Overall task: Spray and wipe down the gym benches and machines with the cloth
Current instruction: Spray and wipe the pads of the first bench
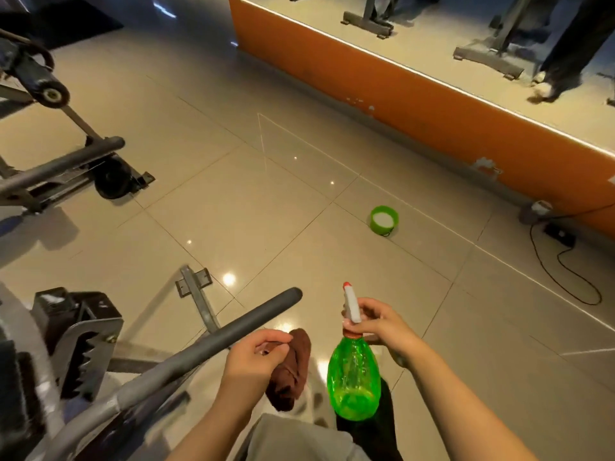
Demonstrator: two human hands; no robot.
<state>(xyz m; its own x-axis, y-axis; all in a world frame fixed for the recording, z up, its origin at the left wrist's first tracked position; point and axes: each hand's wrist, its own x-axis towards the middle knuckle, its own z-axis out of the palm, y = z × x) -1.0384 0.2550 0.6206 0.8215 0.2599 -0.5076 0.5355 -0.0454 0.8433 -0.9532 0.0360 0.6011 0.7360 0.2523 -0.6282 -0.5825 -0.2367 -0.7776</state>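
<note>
My left hand [254,356] grips a bunched brown cloth [293,371], which hangs down beside a grey padded handle bar [233,331] of a gym machine at lower left. My right hand [379,324] holds the neck of a green spray bottle [353,380] with a white trigger head and red nozzle [349,301]. The bottle hangs upright, its nozzle pointing away from me, to the right of the bar. Hand and cloth sit just right of the bar; whether they touch it I cannot tell.
The machine's metal frame with a toothed adjuster [83,347] fills the lower left. Another bench with rollers and wheels [66,161] stands at upper left. A small green bucket [384,220] sits on the tiled floor. An orange wall with a mirror [432,104] and a black cable [562,261] lie right.
</note>
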